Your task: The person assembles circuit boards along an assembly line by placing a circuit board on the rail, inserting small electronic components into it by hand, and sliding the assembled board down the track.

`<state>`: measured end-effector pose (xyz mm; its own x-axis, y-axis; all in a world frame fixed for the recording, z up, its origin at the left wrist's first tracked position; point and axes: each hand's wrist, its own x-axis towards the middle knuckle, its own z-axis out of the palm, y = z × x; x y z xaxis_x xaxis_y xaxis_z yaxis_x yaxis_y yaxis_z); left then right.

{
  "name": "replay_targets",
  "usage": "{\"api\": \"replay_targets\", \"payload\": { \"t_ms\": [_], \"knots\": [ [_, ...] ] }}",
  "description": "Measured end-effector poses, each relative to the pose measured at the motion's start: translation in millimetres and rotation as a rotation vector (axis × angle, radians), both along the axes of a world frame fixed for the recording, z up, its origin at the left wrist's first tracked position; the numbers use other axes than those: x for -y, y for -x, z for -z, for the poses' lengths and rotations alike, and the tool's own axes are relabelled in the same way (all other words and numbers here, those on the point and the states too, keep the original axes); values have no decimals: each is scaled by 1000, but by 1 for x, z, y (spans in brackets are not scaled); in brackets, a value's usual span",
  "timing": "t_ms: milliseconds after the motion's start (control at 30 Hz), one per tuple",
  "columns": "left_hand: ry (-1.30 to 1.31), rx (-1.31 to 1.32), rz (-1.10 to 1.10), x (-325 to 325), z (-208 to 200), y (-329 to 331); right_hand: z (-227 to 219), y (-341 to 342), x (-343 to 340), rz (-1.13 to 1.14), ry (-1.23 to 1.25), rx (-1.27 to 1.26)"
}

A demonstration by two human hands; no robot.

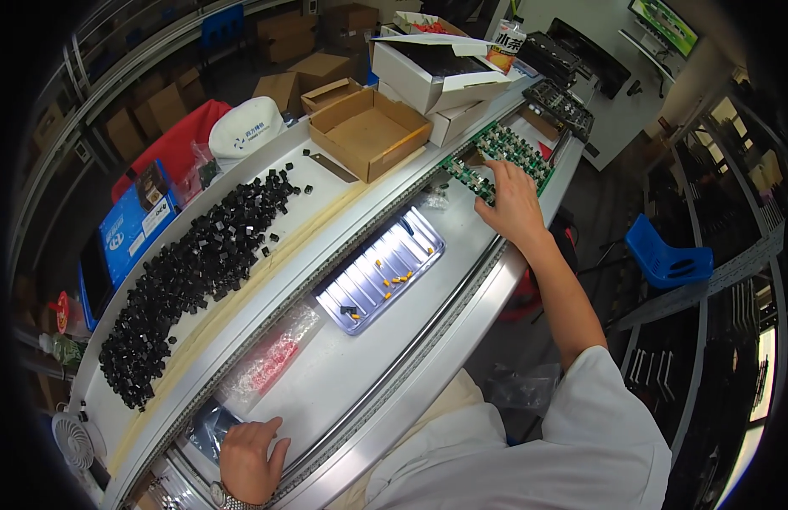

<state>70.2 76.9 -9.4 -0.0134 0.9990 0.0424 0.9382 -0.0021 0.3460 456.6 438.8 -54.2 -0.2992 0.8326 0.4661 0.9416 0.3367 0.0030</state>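
My right hand (514, 202) reaches to the far end of the bench. Its thumb and fingers close around the near end of a green circuit board (470, 178) crowded with small parts. More green circuit boards (517, 153) lie just beyond it. My left hand (253, 459), with a watch on the wrist, rests at the near end of the bench. Its fingers are apart and hold nothing, next to a dark, shiny flat packet (212, 427). Between the hands lies a clear ribbed tray (381, 270) with several small yellow parts and a black piece.
Small black parts (202, 246) form a long heap on the raised left shelf. An open cardboard box (368, 132) stands at its far end, before white boxes (440, 72). A clear bag with pink contents (270, 357) lies by the tray. At right stands a blue chair (666, 255).
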Motion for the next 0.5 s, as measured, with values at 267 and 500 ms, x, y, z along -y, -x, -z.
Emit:
{"api": "replay_targets", "payload": {
  "t_ms": [267, 500],
  "knots": [
    [12, -19, -21, 4, 7, 6, 1, -14, -20, 38, -38, 39],
    [28, -10, -18, 3, 3, 6, 3, -27, -34, 93, -41, 48]
  ]
}}
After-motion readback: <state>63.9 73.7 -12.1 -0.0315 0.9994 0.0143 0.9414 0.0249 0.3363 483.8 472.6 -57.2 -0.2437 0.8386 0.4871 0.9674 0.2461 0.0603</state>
